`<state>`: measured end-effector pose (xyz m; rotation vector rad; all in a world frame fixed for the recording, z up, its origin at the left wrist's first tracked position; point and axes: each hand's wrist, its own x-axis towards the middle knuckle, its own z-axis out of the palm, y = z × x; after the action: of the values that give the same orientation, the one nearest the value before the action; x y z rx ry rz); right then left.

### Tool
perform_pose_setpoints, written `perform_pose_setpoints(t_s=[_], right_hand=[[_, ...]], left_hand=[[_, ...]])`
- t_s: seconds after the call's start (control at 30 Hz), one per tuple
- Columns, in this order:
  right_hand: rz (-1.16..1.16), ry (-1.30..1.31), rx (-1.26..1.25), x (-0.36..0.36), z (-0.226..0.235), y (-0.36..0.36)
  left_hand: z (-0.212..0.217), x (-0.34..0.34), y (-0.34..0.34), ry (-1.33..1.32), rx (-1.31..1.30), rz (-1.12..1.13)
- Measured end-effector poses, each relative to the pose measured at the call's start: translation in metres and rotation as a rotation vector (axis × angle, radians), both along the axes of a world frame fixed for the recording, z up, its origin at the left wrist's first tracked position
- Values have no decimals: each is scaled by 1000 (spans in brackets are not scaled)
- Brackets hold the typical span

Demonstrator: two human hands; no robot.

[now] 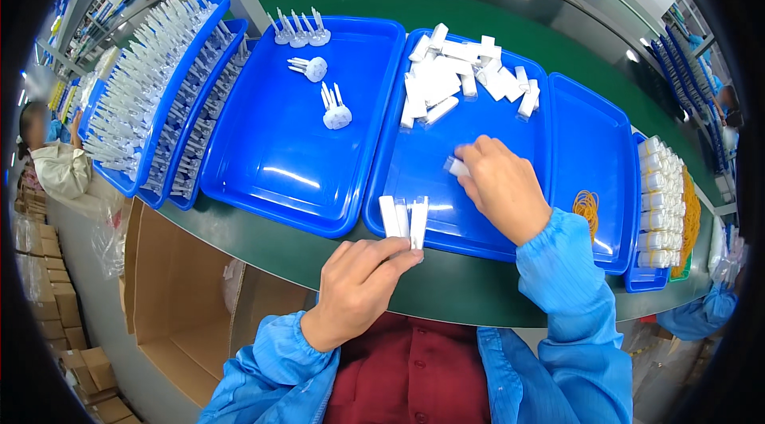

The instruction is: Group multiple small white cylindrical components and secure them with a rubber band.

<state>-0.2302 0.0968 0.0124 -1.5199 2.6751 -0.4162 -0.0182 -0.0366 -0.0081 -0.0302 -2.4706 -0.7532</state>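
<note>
The left hand (358, 284) rests at the near edge of the bench (446, 288), its fingers (398, 253) closed lightly around the near ends of a small row of white sticks (404, 218) that stand side by side on the near rim of the middle blue tray (414, 161). The right hand (502, 185) lies over the same tray, further right and slightly farther away, with its fingers pinched shut on a single small clear-and-white piece (457, 167) at the fingertips. A loose pile of white pieces (462, 73) occupies the far part of this tray, well apart from both hands. To the left sits a second blue tray (271, 153) carrying a few white round-based parts with prongs (335, 109), some upright at its far edge and some tipped over. Further left, stacked blue trays (171, 97) hold dense rows of white pronged parts. To the right, another blue tray (594, 145) lies beside the middle one, with a bundle of orange rubber bands (586, 205) near its near end, and a column of white bundled packs (660, 201) beyond it. An open cardboard box (183, 304) stands below the bench on the left.
</note>
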Motion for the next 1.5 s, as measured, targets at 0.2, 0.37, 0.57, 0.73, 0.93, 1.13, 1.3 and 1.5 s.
perform_pose_setpoints(t_s=[0.2,0.37,0.57,0.73,0.93,1.13,1.3,1.5], right_hand=[[-214,-1232,-625,15,2,20],[-317,-1356,-796,50,4,21],[-319,-1213,-797,52,4,27],[-265,-1037,-740,55,3,32],[2,-488,-622,80,12,38],[-51,-551,-774,81,0,48],[80,-699,-804,86,5,50],[134,-409,-697,87,21,61]], left_hand=[[16,3,6,37,32,-46],[23,2,15,48,51,-111],[27,0,19,42,57,-114],[28,1,19,30,44,-98],[13,5,18,95,63,-95],[8,-2,17,55,31,14],[17,-17,26,-236,1456,-369],[14,-24,24,-827,1609,-438]])
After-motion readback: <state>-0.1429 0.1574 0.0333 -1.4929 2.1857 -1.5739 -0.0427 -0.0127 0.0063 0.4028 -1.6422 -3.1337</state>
